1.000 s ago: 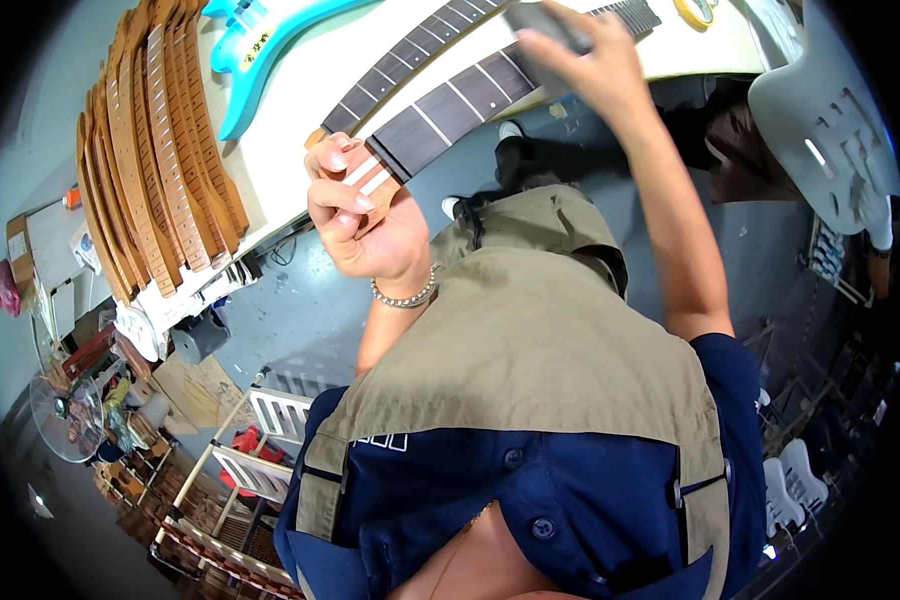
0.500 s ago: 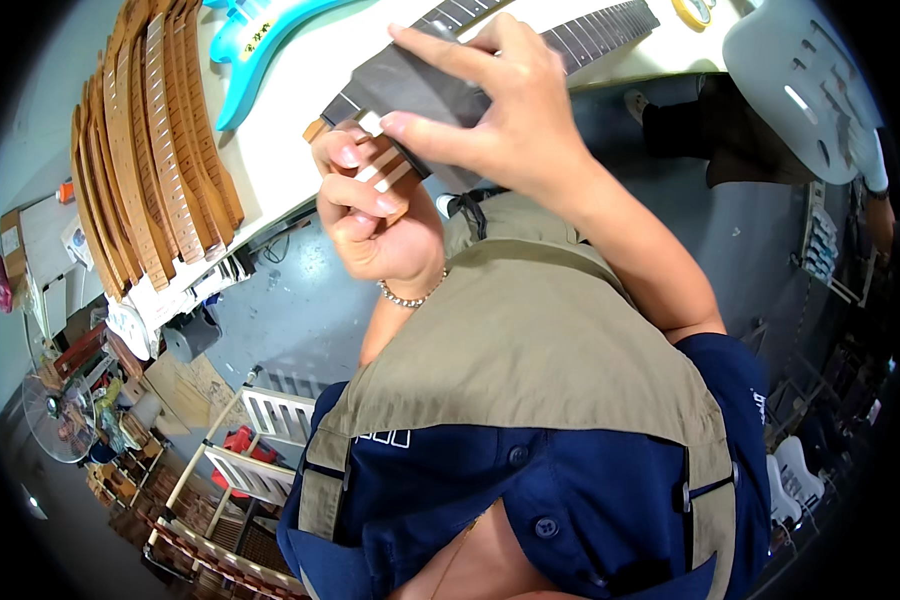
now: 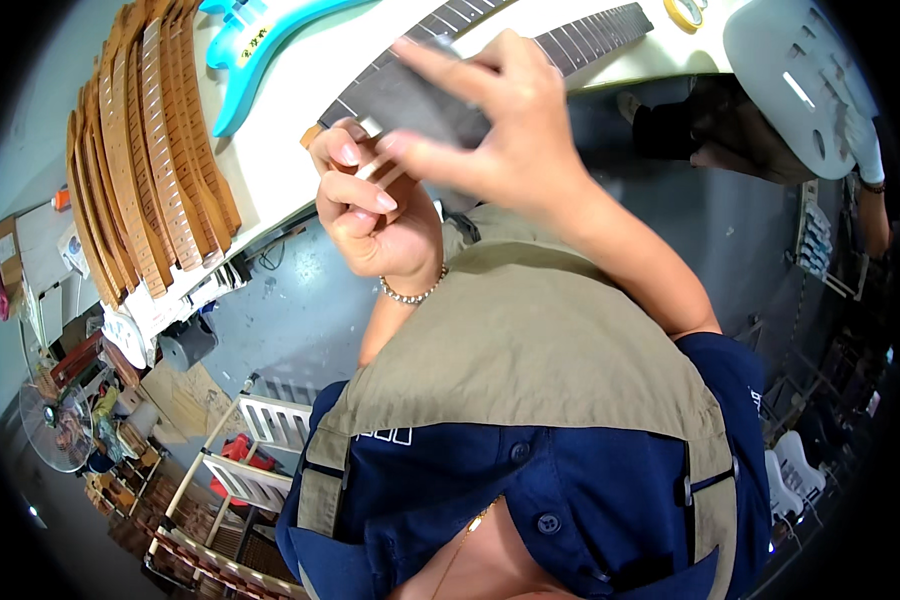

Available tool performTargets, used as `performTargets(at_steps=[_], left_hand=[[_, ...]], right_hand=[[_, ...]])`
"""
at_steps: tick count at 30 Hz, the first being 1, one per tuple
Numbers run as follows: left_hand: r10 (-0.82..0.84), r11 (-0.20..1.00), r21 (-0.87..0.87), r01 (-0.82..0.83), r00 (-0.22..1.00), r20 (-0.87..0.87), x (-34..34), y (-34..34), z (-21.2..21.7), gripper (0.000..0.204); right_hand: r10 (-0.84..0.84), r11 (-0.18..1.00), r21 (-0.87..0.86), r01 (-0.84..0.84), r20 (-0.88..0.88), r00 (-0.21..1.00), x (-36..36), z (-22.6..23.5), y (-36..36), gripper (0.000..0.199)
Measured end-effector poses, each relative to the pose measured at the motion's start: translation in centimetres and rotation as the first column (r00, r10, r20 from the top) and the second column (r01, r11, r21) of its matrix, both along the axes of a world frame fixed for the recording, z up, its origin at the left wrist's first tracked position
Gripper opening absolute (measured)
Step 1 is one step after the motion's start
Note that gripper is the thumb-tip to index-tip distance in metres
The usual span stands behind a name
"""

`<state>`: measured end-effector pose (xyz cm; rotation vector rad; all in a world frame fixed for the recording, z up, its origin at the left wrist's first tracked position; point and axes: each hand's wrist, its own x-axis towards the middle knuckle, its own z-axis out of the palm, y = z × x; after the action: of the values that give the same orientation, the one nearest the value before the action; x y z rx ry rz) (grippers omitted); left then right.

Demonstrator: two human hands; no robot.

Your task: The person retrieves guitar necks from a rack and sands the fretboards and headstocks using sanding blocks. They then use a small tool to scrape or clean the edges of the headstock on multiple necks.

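Note:
A dark-fretboard guitar neck (image 3: 595,35) lies on the white bench (image 3: 290,140), its near end sticking over the edge. My left hand (image 3: 370,220), with a bead bracelet on the wrist, grips that near end from below. My right hand (image 3: 505,145) presses a flat grey sanding pad (image 3: 420,100) onto the fretboard just above my left fingers. The pad and my fingers hide the neck's end. A second dark neck (image 3: 450,15) lies parallel beside it.
A turquoise guitar body (image 3: 260,50) and a fanned row of several pale wooden necks (image 3: 140,160) lie on the bench's left part. A grey guitar body (image 3: 800,80) and a tape roll (image 3: 685,12) are at the right, by another person's hand (image 3: 870,150). A fan (image 3: 55,425) and racks (image 3: 240,470) stand below.
My right hand has slid the grey pad down the fretboard from the far frets to the near end, right above my left hand. The left hand keeps its grip.

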<state>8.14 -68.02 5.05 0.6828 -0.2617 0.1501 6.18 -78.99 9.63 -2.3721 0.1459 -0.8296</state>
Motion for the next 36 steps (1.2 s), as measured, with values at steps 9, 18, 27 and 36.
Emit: performTargets(at_steps=[9, 18, 27, 36], left_hand=[[0.027, 0.999, 0.033, -0.024, 0.997, -0.076, 0.5, 0.8, -0.2, 0.009], [0.032, 0.998, 0.057, -0.027, 0.995, -0.098, 2.1, 1.4, -0.7, 0.013], [0.007, 0.998, 0.057, 0.003, 0.983, -0.185, 3.4, 2.4, 0.0, 0.019], [0.010, 0.988, 0.153, 0.015, 0.987, -0.159, 5.6, 2.3, 0.2, 0.013]], right_hand=[[0.065, 0.998, -0.010, -0.065, -0.007, 0.998, 0.7, -1.0, 0.6, 0.054], [-0.217, 0.927, 0.185, 0.327, -0.446, 0.868, 0.6, -8.1, -18.6, 0.053], [-0.125, 0.992, -0.042, 0.117, -0.341, 0.932, 2.2, -8.3, -19.4, 0.052], [0.136, 0.985, 0.156, -0.077, -0.415, 0.900, 1.7, -6.6, -18.4, 0.052]])
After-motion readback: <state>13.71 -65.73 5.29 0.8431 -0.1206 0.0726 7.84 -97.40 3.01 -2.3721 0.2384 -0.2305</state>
